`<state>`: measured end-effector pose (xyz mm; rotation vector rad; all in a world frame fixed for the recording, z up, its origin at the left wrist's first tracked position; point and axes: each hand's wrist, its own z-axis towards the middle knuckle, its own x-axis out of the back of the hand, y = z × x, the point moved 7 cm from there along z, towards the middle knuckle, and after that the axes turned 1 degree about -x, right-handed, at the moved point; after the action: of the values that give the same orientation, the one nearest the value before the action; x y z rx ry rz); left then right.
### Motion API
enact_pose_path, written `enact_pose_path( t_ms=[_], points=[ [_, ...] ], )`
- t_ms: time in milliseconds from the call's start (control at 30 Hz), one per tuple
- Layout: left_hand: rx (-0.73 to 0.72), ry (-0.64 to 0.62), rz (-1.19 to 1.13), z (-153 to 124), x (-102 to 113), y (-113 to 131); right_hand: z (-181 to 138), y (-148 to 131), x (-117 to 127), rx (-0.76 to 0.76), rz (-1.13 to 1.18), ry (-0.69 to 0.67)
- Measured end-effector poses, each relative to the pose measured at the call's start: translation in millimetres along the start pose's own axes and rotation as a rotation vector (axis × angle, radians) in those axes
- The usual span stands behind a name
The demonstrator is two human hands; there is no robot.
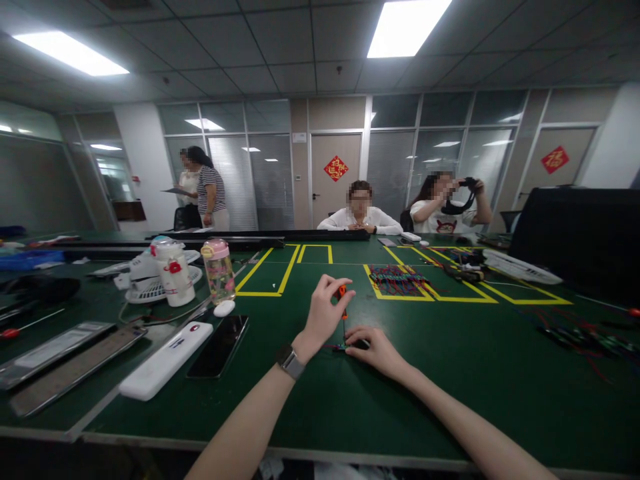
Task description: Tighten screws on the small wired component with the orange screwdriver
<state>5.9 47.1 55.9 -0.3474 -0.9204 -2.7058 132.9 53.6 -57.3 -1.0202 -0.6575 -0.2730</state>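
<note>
Slightly left of centre, my left hand [327, 310] has its fingers closed round the orange handle of a screwdriver [345, 316]. The screwdriver stands upright, its thin shaft pointing down at a small green part with thin wires [340, 347] on the table. Low beside the shaft, my right hand [377, 353] pinches that small part from the right against the tabletop. The fingers hide some of it, so I cannot make out the tip's exact contact point.
The green table [310, 407] carries yellow tape outlines. A bundle of wired parts [400, 280] lies beyond my hands, and more wired parts [595, 337] at right. A phone [219, 347], white device [167, 360] and bottles [219, 270] stand left. People [360, 217] are across the table.
</note>
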Motion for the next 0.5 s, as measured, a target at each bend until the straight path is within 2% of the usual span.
enact_pose_path(
  t_ms=[167,367,433,500],
  points=[
    [0.046,-0.213,-0.215,-1,-17,-1,-1,-4,1,-0.003,0.014,0.001],
    [-0.057,-0.048,0.078,-2,-3,3,-1,-6,2,-0.019,0.001,-0.001],
    [-0.076,-0.067,0.062,-3,-4,7,-1,-4,2,-0.015,0.004,-0.003],
    [-0.037,-0.142,-0.088,-3,-11,7,0,-2,1,-0.009,0.010,-0.004]
  ],
)
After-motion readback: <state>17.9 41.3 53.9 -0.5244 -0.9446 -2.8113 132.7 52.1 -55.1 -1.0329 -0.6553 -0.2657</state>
